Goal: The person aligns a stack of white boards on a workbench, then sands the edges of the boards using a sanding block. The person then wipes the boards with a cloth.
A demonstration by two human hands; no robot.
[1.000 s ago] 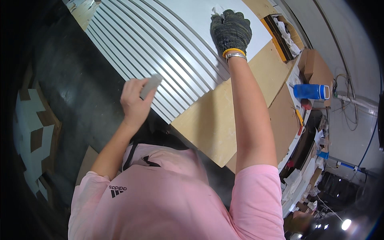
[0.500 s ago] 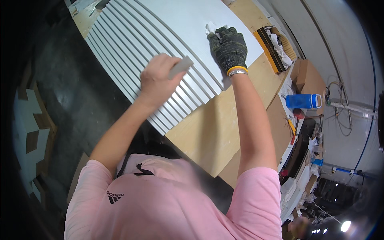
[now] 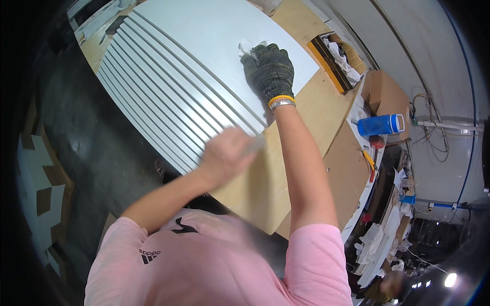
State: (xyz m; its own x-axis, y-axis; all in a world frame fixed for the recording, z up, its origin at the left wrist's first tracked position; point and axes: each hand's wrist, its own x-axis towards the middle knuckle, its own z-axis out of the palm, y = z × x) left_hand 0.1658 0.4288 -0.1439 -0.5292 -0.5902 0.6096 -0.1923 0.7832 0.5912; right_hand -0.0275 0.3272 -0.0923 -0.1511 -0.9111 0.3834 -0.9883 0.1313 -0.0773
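A white panel [image 3: 204, 48] with long grey grooves along its left part lies on a wooden table. My bare left hand [image 3: 227, 155], smeared by motion, grips a small grey block [image 3: 255, 145] at the panel's near edge; whether the block touches the panel I cannot tell. My right hand [image 3: 269, 71] wears a dark knitted glove with a yellow cuff. It presses down on the smooth white part, its fingers curled over a crumpled white cloth [image 3: 246, 47] that shows beside the fingertips.
Bare plywood [image 3: 255, 199] shows at the near side. Along the right stand an open box [image 3: 332, 64] with white cloth inside, a blue bottle [image 3: 376, 125], a yellow-and-red tool [image 3: 369, 161] and a cardboard box [image 3: 385, 99]. Part of another person [image 3: 390, 288] shows at lower right.
My left hand has moved with the grey block toward me and to the right, to the panel's near edge. My gloved hand and the cloth have shifted left in view and slightly nearer.
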